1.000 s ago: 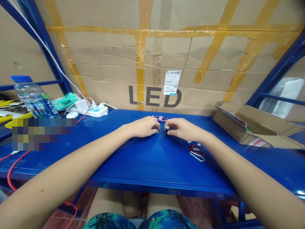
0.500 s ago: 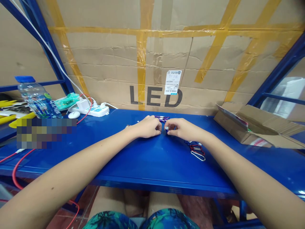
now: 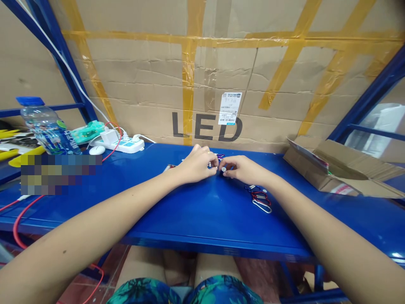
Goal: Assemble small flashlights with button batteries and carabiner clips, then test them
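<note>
My right hand (image 3: pixel 239 169) pinches a small cylinder with a pale round end (image 3: pixel 224 169) between thumb and fingers, just above the blue table (image 3: pixel 196 219). Close beside it, my left hand (image 3: pixel 200 165) has its fingers curled in toward the thumb. A tiny bright bit shows at those fingertips, too small to name. Behind both hands lie slim purple and silver pieces (image 3: pixel 220 157), partly hidden. Below my right wrist are several carabiners, among them a blue one (image 3: pixel 251 187), a red one (image 3: pixel 264 198) and a silver one (image 3: pixel 262 206).
An open cardboard box (image 3: pixel 319 173) stands on the right. At left are a water bottle (image 3: pixel 47 131), a white power strip (image 3: pixel 128 145), a white oval object (image 3: pixel 97 150) and a red cable (image 3: pixel 19 230). A large taped carton (image 3: pixel 142 93) walls off the back.
My left hand has turned and lifted slightly, its fingers now curled nearer the cylinder. My right hand has stayed nearly in place, with the cylinder's round end tilted more toward me.
</note>
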`<act>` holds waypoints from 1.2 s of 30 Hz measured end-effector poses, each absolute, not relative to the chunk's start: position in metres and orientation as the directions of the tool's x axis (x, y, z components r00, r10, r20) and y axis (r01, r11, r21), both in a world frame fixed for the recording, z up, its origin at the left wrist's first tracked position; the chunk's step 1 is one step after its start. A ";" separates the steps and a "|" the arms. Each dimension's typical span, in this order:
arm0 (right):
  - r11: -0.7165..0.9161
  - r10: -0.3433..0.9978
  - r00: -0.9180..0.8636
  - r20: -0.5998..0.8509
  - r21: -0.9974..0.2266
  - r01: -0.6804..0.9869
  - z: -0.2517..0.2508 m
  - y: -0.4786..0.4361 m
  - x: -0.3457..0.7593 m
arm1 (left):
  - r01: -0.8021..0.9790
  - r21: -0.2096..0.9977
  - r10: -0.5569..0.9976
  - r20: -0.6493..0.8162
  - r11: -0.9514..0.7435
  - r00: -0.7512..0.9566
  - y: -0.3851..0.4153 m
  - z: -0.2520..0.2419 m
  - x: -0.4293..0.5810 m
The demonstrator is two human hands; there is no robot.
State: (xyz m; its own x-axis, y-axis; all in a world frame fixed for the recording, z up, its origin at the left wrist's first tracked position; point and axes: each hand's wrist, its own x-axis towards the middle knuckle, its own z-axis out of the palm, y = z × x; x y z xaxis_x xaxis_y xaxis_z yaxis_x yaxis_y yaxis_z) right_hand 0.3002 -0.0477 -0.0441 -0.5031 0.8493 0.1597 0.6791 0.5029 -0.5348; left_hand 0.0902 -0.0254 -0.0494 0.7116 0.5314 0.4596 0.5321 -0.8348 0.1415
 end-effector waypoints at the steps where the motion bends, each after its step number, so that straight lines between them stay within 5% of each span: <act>1: 0.501 0.850 -0.500 0.163 -0.539 0.677 -0.044 -0.048 0.300 | 0.518 0.132 0.508 0.499 -0.845 0.702 -0.027 -0.048 0.090; 9: 0.529 0.836 -0.516 0.187 -0.526 0.666 -0.046 -0.049 0.298 | 0.423 0.073 0.401 0.495 -0.903 0.771 -0.040 -0.045 0.093; 29: 0.448 0.864 -0.485 0.135 -0.646 0.618 -0.048 -0.046 0.299 | 0.464 0.111 0.451 0.509 -0.879 0.733 -0.028 -0.043 0.081; 36: 0.452 0.864 -0.487 0.126 -0.618 0.643 -0.046 -0.048 0.297 | 0.539 -0.063 0.508 0.260 -0.840 0.821 -0.014 -0.044 0.071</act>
